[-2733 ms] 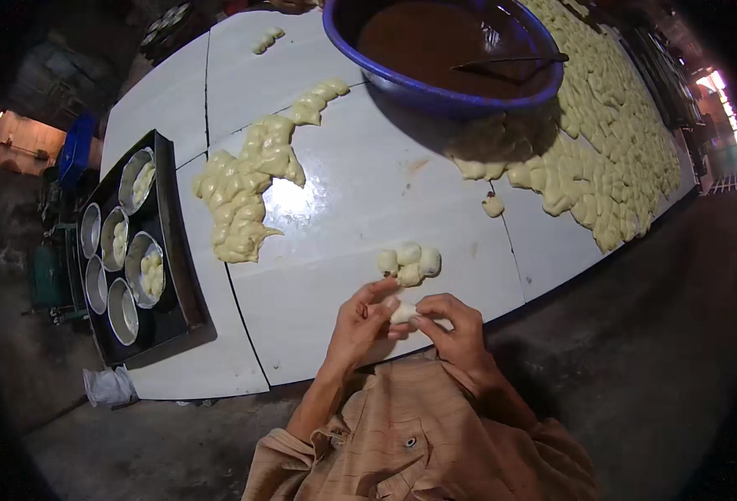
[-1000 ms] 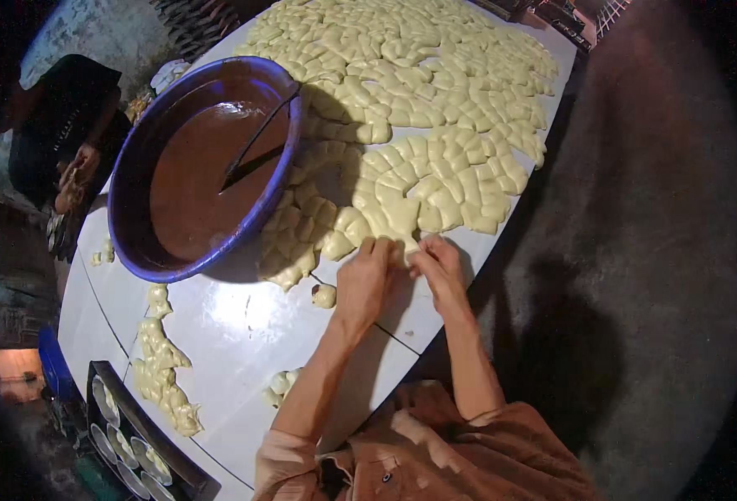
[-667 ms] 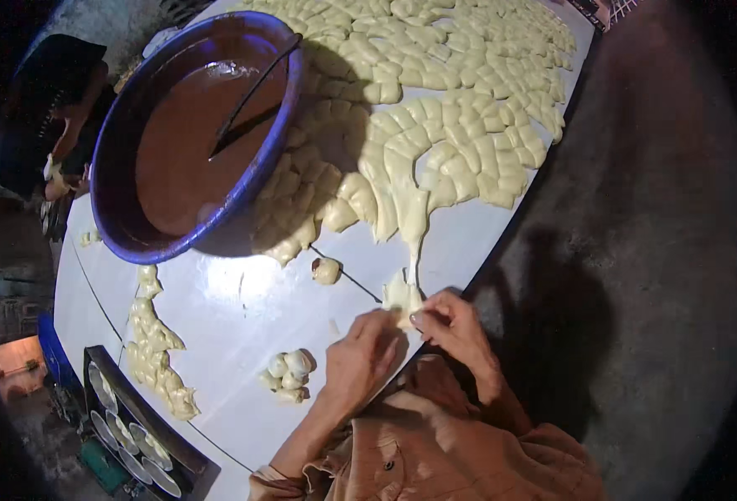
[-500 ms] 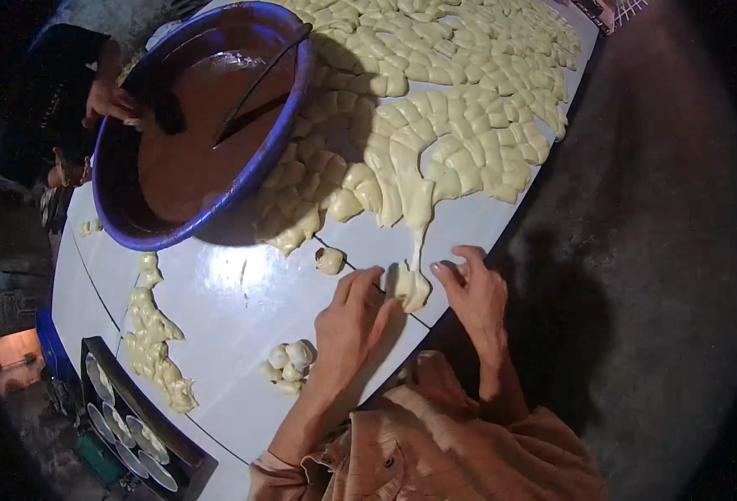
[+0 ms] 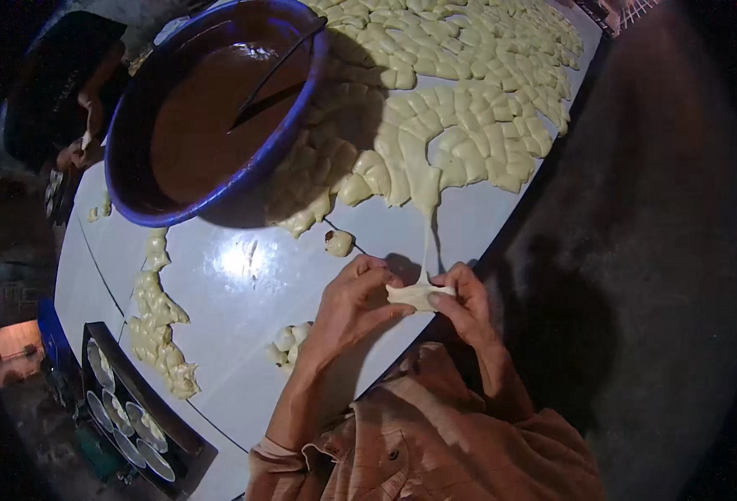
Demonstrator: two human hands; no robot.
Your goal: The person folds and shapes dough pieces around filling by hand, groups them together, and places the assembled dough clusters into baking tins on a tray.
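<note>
Between my two hands a piece of pale yellow dough (image 5: 419, 296) is stretched sideways at the table's near edge. My left hand (image 5: 358, 305) pinches its left end, and my right hand (image 5: 464, 306) pinches the right end between thumb and fingers. A thin strand of dough (image 5: 426, 238) still joins the piece to the large sheet of dough lumps (image 5: 469, 150) beyond. Just past my left hand sits a small dough ball (image 5: 338, 244) with a brown spot on its side. A small pile of dough balls (image 5: 287, 344) lies left of my left forearm, partly hidden by it.
A big blue basin (image 5: 218, 210) of brown paste, with a dark stick (image 5: 281, 75) in it, stands at the far left. A row of dough (image 5: 161, 330) lies on the white table (image 5: 243, 309). Round metal tins (image 5: 126, 417) stand lower left. Another person (image 5: 60, 92) is beyond the basin.
Both hands have closed in on the dough piece, gripped it and lifted and stretched it. The other person's hand has drawn back from the basin. The view has shifted slightly.
</note>
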